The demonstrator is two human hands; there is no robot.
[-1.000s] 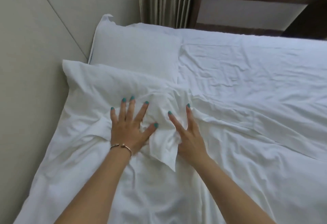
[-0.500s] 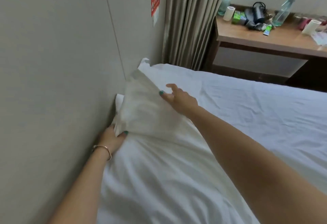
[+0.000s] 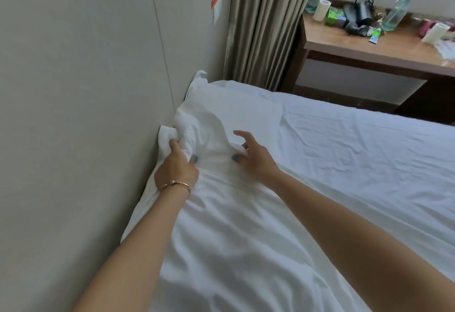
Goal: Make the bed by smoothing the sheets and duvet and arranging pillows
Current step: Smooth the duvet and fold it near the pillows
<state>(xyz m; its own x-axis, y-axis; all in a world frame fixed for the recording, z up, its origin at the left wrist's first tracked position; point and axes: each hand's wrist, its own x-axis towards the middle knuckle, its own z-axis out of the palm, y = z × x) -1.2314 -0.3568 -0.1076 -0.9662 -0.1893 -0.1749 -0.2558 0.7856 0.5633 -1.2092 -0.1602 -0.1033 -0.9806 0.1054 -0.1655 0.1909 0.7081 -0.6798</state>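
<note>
against the wall, my left hand [image 3: 177,164] bunches the near pillow [image 3: 211,134] corner, right hand [image 3: 253,158] open on top; it's soft, light, best gripped by corners.

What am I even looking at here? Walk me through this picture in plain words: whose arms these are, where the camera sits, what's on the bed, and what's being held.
There is no machine here. A person wears a camera on the head, so the picture looks forward and down along their own two bare arms.

The left hand, with a bracelet on the wrist, has its fingers closed on a bunched corner of white pillow next to the wall. The right hand is open, fingers spread, with its fingertips on the fabric and gripping nothing.

A second pillow lies behind the first one. A wrinkled white sheet covers the bed. Beyond it hang curtains, and a wooden desk holds bottles and small clutter.
</note>
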